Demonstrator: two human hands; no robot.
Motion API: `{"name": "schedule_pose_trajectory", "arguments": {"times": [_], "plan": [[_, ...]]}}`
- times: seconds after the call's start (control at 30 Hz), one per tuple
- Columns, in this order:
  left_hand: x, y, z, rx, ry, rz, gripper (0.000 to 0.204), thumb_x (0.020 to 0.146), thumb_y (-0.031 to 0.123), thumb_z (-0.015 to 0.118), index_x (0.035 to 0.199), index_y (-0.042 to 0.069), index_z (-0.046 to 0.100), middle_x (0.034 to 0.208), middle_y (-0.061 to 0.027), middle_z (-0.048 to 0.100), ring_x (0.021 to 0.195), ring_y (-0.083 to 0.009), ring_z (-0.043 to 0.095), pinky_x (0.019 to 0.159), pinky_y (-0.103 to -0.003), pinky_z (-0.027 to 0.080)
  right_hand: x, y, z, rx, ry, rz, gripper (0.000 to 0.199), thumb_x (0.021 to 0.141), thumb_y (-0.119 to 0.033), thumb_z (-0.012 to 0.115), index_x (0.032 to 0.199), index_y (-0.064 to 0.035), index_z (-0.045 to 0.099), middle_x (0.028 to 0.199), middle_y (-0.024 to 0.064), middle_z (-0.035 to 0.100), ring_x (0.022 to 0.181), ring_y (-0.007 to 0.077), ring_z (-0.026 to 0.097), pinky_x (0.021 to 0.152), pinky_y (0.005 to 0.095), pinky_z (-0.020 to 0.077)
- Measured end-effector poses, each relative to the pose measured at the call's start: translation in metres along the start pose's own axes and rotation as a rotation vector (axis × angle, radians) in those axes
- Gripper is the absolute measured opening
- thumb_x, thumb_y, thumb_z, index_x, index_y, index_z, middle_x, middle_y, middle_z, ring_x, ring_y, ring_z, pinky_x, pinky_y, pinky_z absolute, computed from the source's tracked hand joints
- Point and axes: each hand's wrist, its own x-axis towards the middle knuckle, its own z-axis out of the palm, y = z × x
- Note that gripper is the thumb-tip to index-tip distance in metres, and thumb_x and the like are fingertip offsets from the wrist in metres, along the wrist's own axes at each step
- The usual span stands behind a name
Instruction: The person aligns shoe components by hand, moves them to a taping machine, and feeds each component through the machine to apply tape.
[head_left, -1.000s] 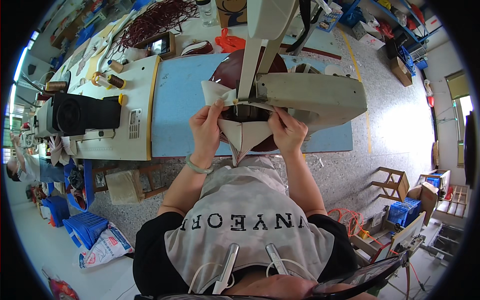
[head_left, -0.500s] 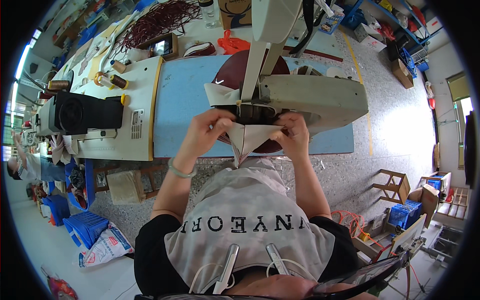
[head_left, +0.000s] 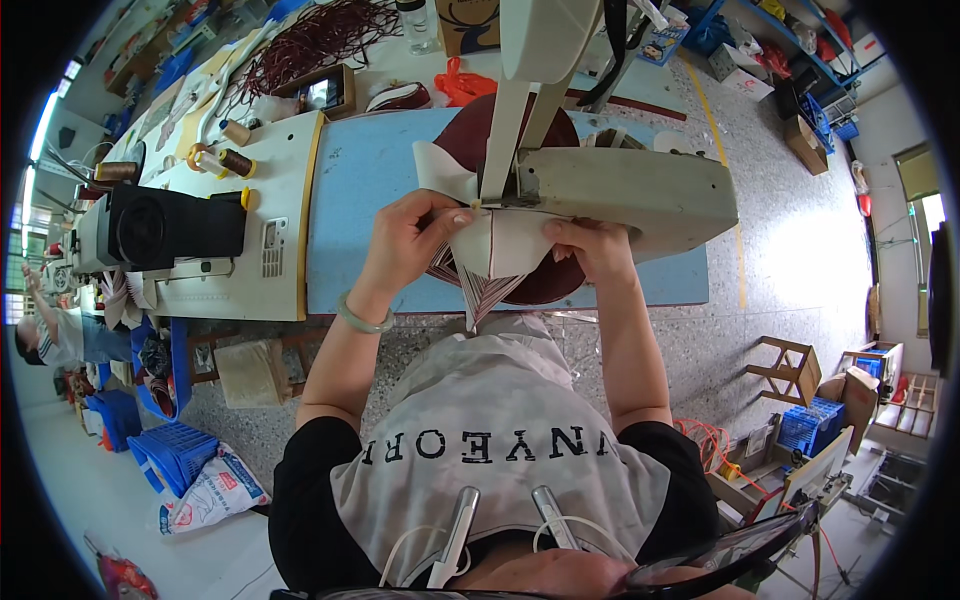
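Note:
A pale, leather-like panel with a dark centre seam stretches between my hands under the head of a grey-green sewing machine. My left hand pinches its upper left part, thumb on top. At its right end my right hand grips it, close beside the machine's body. Striped, layered folds of the same work hang toward my lap and narrow to a point. Another white flap stands up beyond my left hand. The needle area is partly hidden by the machine's upright bars.
A dark red round surface lies beneath the machine on the blue tabletop. To the left are thread spools and a second machine with a black motor housing. A red plastic bag and dark red strips lie farther back.
The panel has moved up against the machine and now spreads flatter, showing its seam. My right hand has turned inward onto its right end; my left hand has risen slightly.

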Motion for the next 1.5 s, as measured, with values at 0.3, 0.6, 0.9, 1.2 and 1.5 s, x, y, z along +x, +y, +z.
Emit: {"name": "schedule_pose_trajectory", "arguments": {"times": [0.3, 0.6, 0.9, 1.2, 1.5], "plan": [[0.023, -0.026, 0.006, -0.093, 0.019, -0.087, 0.021, 0.089, 0.019, 0.066, 0.091, -0.001, 0.067, 0.073, -0.0037, 0.065, 0.066, -0.0070, 0.054, 0.059, -0.025, 0.046, 0.044, 0.036, -0.033, 0.239, -0.166, -0.106, 0.004, 0.087, -0.006, 0.062, 0.091, -0.0050, 0.061, 0.073, 0.0058, 0.061, 0.057, 0.0139, 0.056, 0.048, 0.0266, 0.0450], [0.043, -0.026, 0.008, -0.154, 0.089, -0.162, 0.027, 0.091, 0.026, 0.065, 0.094, -0.001, 0.067, 0.068, 0.0020, 0.061, 0.061, -0.0023, 0.046, 0.054, -0.021, 0.039, 0.039, 0.042, -0.024, -0.013, 0.048, -0.087, 0.014, 0.092, -0.012, 0.056, 0.103, -0.0032, 0.059, 0.084, 0.0078, 0.064, 0.069, 0.0165, 0.061, 0.057, 0.0262, 0.0494], [-0.007, -0.040, 0.004, 0.061, 0.330, 0.266, 0.032, 0.081, 0.007, 0.067, 0.112, 0.001, 0.061, 0.107, -0.0091, 0.063, 0.084, -0.0156, 0.059, 0.071, -0.028, 0.048, -0.018, 0.041, 0.001, -0.721, 0.334, -0.417, 0.029, 0.082, -0.009, 0.070, 0.106, 0.0041, 0.060, 0.099, 0.0136, 0.065, 0.086, 0.0245, 0.063, 0.072, 0.0300, 0.0503], [-0.005, -0.028, 0.019, 0.508, 0.196, 0.613, 0.040, 0.073, -0.003, 0.059, 0.112, 0.003, 0.063, 0.118, -0.0136, 0.063, 0.117, -0.0310, 0.057, 0.096, -0.041, 0.045, 0.002, 0.057, 0.009, -1.131, 0.321, -0.907, 0.027, 0.076, -0.004, 0.073, 0.101, 0.0026, 0.067, 0.097, 0.0179, 0.066, 0.089, 0.0315, 0.063, 0.081, 0.0369, 0.0483], [0.004, -0.040, 0.020, 0.460, 0.234, 0.675, 0.034, 0.075, -0.004, 0.059, 0.107, 0.004, 0.066, 0.112, -0.0124, 0.066, 0.114, -0.0292, 0.060, 0.097, -0.042, 0.046, 0.009, 0.041, 0.006, -1.226, 0.280, -1.135, 0.024, 0.066, 0.006, 0.069, 0.089, -0.0012, 0.070, 0.076, 0.0100, 0.067, 0.068, 0.0259, 0.065, 0.072, 0.0343, 0.0512]]}}
